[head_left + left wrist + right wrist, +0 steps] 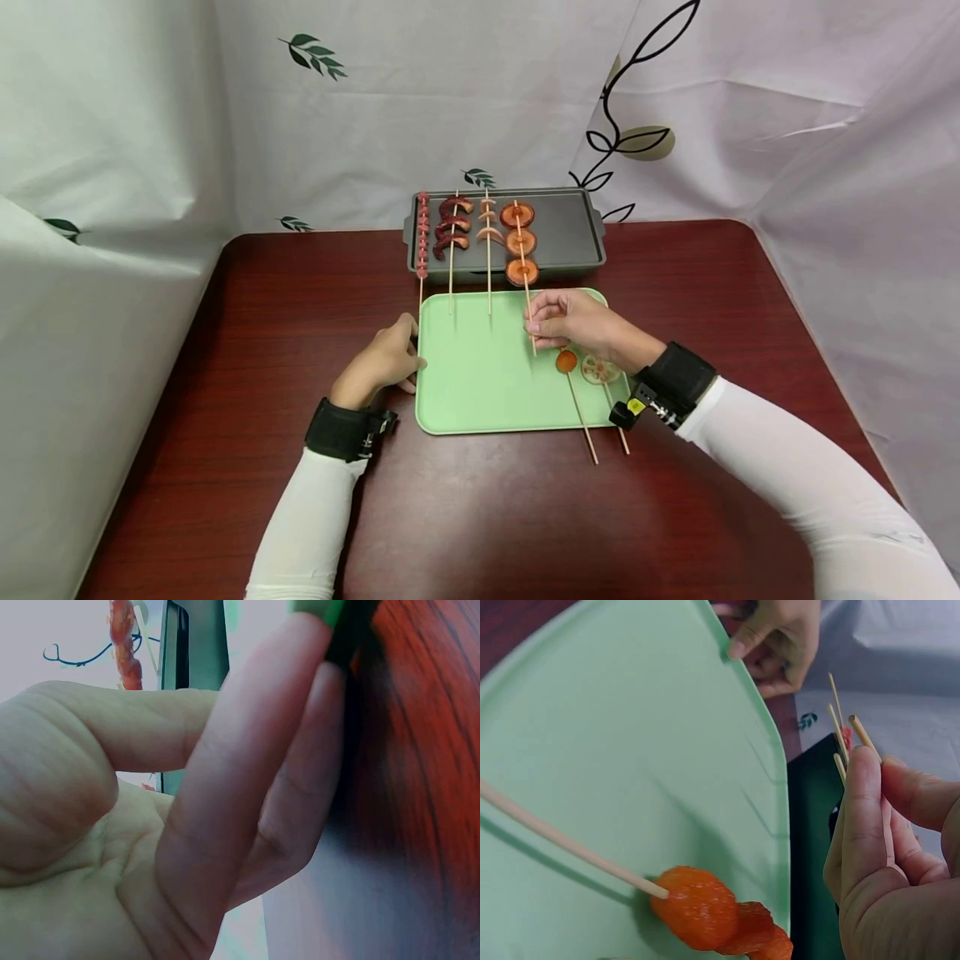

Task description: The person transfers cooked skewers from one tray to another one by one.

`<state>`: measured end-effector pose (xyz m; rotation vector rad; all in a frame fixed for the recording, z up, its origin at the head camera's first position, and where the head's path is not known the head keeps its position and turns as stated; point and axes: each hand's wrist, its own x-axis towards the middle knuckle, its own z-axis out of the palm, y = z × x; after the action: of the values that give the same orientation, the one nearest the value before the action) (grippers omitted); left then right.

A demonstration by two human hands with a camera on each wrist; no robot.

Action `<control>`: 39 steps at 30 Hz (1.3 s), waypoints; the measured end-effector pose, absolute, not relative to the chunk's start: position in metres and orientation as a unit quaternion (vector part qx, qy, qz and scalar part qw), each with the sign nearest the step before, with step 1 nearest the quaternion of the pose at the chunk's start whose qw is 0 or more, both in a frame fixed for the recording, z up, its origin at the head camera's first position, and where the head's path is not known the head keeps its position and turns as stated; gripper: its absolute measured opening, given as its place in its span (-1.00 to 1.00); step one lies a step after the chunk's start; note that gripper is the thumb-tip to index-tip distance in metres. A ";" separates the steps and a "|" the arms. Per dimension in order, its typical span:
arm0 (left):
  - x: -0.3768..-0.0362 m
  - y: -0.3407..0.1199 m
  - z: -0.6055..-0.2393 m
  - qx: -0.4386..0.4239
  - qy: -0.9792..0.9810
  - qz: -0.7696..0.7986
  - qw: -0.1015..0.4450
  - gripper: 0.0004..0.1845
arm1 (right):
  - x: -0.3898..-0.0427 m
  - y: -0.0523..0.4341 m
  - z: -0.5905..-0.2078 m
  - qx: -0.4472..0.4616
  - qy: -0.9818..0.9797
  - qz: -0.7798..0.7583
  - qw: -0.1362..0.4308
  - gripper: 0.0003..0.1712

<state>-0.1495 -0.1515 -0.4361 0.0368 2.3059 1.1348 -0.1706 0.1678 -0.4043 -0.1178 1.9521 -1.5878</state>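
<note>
My right hand [585, 322] pinches the bare stick end of a skewer with round orange-brown slices [521, 242]. That skewer's slices lie over the grill pan [555, 225], and its stick reaches over the green tray [487, 367]. At the tray's left rim, my left hand [381, 357] grips the edge, thumb on top and the other fingers curled below, as the right wrist view shows. Under my right wrist, a skewer with an orange piece [566, 361] and a skewer with a lotus root slice [600, 370] rest on the tray, their sticks crossing its near edge.
Left of the held skewer, a pale-pieced skewer [487, 217], a skewer with dark red curled pieces [452, 225] and a skewer of small pink pieces [422, 237] lie across the grill pan. A patterned white cloth [450, 108] hangs behind the dark red table [300, 317].
</note>
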 end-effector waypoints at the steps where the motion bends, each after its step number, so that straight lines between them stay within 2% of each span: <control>1: -0.149 -0.152 -0.436 0.013 0.861 0.424 0.281 -0.54 | -0.169 0.168 -0.404 -0.045 0.737 -0.600 0.309 -0.81; 13: -0.151 -0.152 -0.435 0.016 0.859 0.425 0.286 -0.55 | -0.145 0.176 -0.408 -0.080 0.751 -0.576 0.313 -0.83; 29: -0.150 -0.152 -0.437 0.015 0.858 0.427 0.284 -0.55 | -0.113 0.178 -0.413 -0.087 0.734 -0.579 0.344 -0.86; 39: -0.151 -0.153 -0.438 0.015 0.861 0.419 0.287 -0.53 | -0.098 0.180 -0.420 -0.079 0.747 -0.566 0.341 -0.85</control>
<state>-0.1513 -0.1532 -0.4376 0.0413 2.3000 1.1203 -0.0981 0.1802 -0.4198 -0.2054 1.9434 -1.4715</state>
